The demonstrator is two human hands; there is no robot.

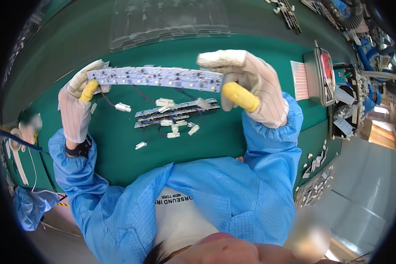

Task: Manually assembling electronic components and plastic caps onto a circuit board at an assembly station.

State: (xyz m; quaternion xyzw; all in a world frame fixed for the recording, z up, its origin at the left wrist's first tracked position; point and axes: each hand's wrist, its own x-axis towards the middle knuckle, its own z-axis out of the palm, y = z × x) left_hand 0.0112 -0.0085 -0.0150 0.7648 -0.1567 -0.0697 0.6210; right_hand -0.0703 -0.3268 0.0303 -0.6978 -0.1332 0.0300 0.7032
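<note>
Pinching the left end of a white circuit strip in my gloved left hand, I hold it raised over the green tabletop. My right hand curves about its other end; I cannot tell whether it grips. More strips lie on my side of it, among white connectors. The strip is long and narrow, dotted with yellowish squares and dark parts. Right of it sit a pink-patterned sheet and a metal box; beyond it, a clear plastic tray; far right of it, grey floor.
</note>
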